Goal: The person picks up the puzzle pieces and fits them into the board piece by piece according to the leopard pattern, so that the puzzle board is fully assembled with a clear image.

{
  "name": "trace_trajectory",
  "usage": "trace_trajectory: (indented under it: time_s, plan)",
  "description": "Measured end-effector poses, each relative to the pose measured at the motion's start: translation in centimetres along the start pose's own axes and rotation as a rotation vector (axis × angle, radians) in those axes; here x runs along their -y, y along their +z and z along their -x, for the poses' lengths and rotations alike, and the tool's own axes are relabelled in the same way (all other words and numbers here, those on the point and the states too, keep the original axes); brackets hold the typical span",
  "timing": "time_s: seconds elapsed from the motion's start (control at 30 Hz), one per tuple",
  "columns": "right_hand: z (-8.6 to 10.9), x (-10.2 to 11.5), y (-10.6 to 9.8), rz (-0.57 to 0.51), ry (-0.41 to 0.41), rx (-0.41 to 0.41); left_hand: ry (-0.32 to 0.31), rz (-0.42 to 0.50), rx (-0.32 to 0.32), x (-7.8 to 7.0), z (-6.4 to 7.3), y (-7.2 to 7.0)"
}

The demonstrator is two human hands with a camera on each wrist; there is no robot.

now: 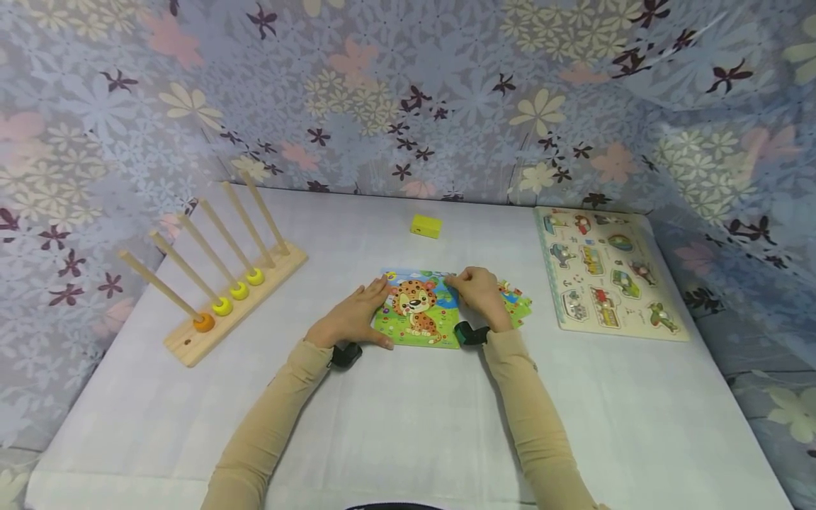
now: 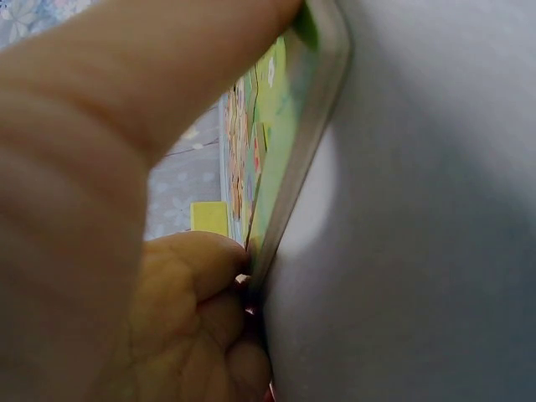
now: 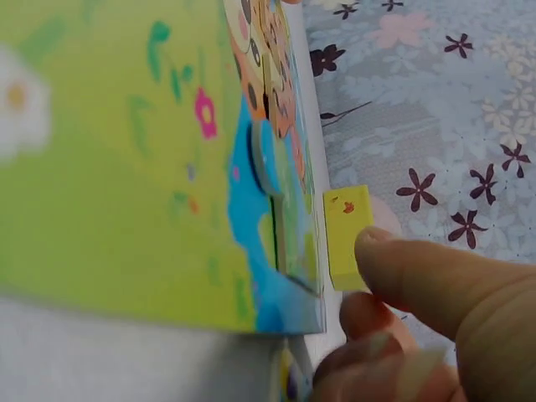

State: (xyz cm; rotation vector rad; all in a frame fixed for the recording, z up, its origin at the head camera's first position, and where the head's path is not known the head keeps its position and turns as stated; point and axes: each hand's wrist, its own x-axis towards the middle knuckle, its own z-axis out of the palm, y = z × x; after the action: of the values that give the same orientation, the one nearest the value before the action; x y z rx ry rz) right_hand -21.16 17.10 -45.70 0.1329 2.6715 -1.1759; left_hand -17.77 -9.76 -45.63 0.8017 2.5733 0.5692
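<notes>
A puzzle board [image 1: 421,341] with a cartoon leopard on grass lies flat in front of me. My left hand [image 1: 347,315] rests along its left side, fingers stretched towards the upper left corner and thumb at the lower left one. In the left wrist view, the thumb and fingers touch the board's edge [image 2: 306,151]. My right hand [image 1: 479,289] is at the board's upper right corner with bent fingers; whether they pinch anything is hidden. A raised piece edge [image 3: 265,163] shows on the board in the right wrist view. Loose puzzle pieces [image 1: 518,310] lie right of this hand, partly covered.
A yellow block [image 1: 426,226] sits behind the board. At left stands a wooden peg rack [image 1: 242,304] with upright rods and several yellow and orange rings low on them. A picture board with vehicles [image 1: 612,276] lies at right. Flowered cloth [image 1: 408,92] hangs behind the table.
</notes>
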Motion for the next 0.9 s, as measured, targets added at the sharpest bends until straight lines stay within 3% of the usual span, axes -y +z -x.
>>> trace_trajectory:
  time_s: [0.2,0.5,0.73,0.9]
  plan:
    - [0.2,0.7,0.4,0.106,-0.057,-0.085,-0.003,-0.003,0.001,0.1,-0.1,0.1]
    - [0.2,0.9,1.0,0.254,-0.075,-0.020,-0.002,-0.001,-0.009,0.2,0.0,0.3]
    - [-0.1,0.4,0.8,0.244,-0.074,-0.065,-0.002,-0.012,-0.006,0.3,-0.2,0.3]
    - [0.0,-0.4,-0.3,0.188,-0.082,-0.109,-0.003,-0.002,-0.002,0.3,-0.1,0.3]
